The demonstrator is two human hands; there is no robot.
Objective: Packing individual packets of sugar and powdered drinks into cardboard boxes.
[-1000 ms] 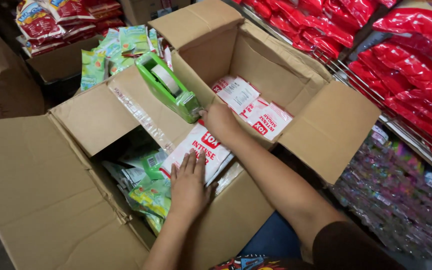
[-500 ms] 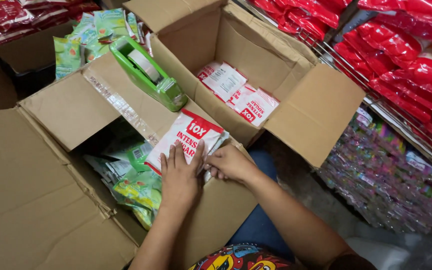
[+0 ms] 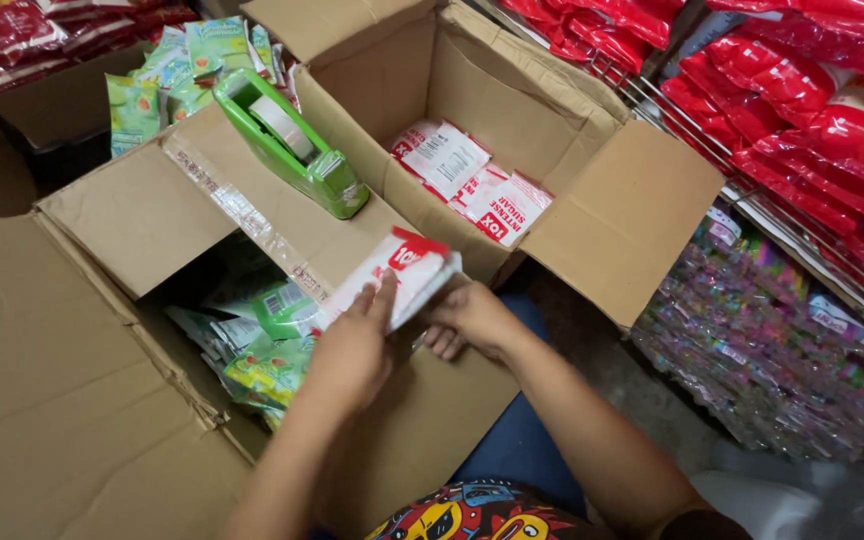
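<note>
My left hand (image 3: 352, 345) and my right hand (image 3: 467, 320) together hold a stack of flat white and red packets (image 3: 399, 272) at the near edge of the left cardboard box (image 3: 72, 400). The left fingers lie on top of the stack and the right hand grips it from below on the right. Under the stack, green sachets (image 3: 262, 350) fill that box. More white and red packets (image 3: 472, 180) lie on the bottom of the right cardboard box (image 3: 602, 200).
A green tape dispenser (image 3: 292, 145) rests on the box flap between the two boxes. Green sachets (image 3: 182, 60) are piled at the back left. Red bags (image 3: 812, 90) fill a wire shelf on the right, with colourful small packs (image 3: 782, 340) below.
My right hand came out of the right box and joined the left on the packet stack. Both hands lifted and tilted the stack at the left box's edge.
</note>
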